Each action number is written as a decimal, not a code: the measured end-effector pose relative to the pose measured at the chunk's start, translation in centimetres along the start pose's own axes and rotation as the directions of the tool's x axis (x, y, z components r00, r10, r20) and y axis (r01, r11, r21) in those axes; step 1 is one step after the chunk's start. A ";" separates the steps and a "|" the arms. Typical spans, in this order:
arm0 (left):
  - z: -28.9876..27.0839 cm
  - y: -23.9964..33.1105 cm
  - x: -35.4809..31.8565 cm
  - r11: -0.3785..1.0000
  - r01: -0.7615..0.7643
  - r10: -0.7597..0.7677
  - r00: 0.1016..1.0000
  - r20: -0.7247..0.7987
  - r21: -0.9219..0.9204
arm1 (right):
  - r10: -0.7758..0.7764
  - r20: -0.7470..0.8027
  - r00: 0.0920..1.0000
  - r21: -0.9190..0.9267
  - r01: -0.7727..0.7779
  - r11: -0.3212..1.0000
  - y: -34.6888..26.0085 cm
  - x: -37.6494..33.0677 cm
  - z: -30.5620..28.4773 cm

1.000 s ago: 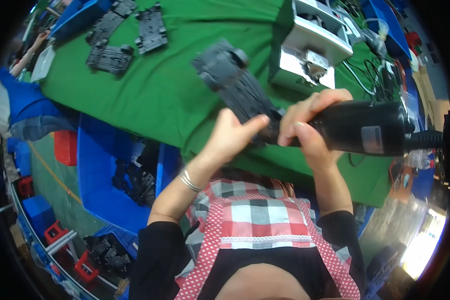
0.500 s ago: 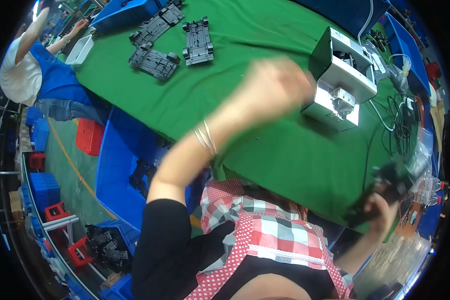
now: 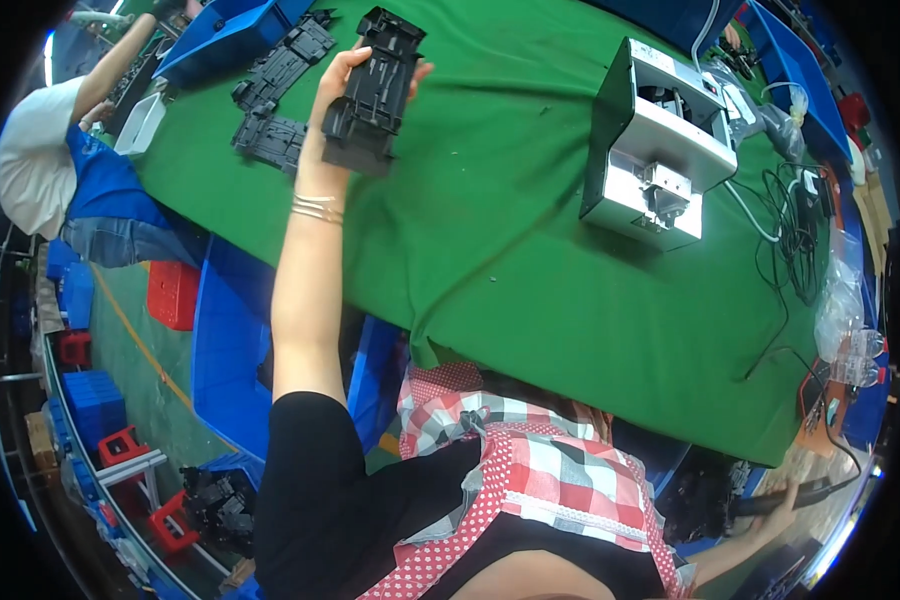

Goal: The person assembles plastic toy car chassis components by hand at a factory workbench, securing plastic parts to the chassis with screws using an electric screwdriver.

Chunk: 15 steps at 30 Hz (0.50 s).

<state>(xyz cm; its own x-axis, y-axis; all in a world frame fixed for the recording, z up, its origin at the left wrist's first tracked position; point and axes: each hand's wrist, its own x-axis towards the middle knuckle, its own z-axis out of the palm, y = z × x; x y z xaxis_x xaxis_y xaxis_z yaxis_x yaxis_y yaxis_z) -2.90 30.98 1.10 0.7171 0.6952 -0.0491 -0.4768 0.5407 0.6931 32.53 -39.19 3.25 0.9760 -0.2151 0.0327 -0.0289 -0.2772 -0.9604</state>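
Note:
My left hand (image 3: 332, 95) is closed around a black plastic toy-car chassis (image 3: 378, 85), gripping it by its sides and holding it over the green cloth. Two more black chassis, one upper (image 3: 288, 60) and one lower (image 3: 270, 140), lie on the cloth just left of that hand. At the lower right, past the table edge, my right hand (image 3: 776, 517) is closed on a long black tool (image 3: 798, 496) with a cord running up from it. Its fingers are partly hidden, and the tool's far end merges with dark parts (image 3: 705, 500) below the table.
A white and black bench machine (image 3: 660, 150) stands on the green cloth (image 3: 490, 230) at the right, with coiled cables (image 3: 798, 225) beside it. Blue bins (image 3: 232, 40) sit at the far left and right. Another person (image 3: 90, 170) works at the left.
My left hand has swung left from beside the machine and picked a chassis off the cloth. My right hand has moved down past the table edge with the black tool.

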 end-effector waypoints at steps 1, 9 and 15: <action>-0.4 -0.2 -1.1 0.999 -0.017 0.024 0.988 0.155 -0.048 | 0.041 0.138 0.990 0.140 -0.060 0.988 -0.2 1.2 0.5; 3.7 -3.8 -5.8 0.800 0.140 0.045 0.955 0.292 -0.583 | -0.448 0.712 0.540 0.645 -0.252 0.721 -7.4 -0.9 16.7; 3.1 -6.7 -6.9 0.722 0.184 0.039 0.952 0.305 -0.667 | -0.605 0.742 0.288 0.668 -0.383 0.638 -12.3 -4.8 24.6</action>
<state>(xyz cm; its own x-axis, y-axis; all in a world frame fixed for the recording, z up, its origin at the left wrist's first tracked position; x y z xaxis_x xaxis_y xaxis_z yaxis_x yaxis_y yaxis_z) -3.09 21.14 -0.95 0.8185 0.5387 0.1996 -0.5516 0.8340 0.0113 33.53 -11.71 8.11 0.4587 0.8009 0.3850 -0.2484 0.5315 -0.8098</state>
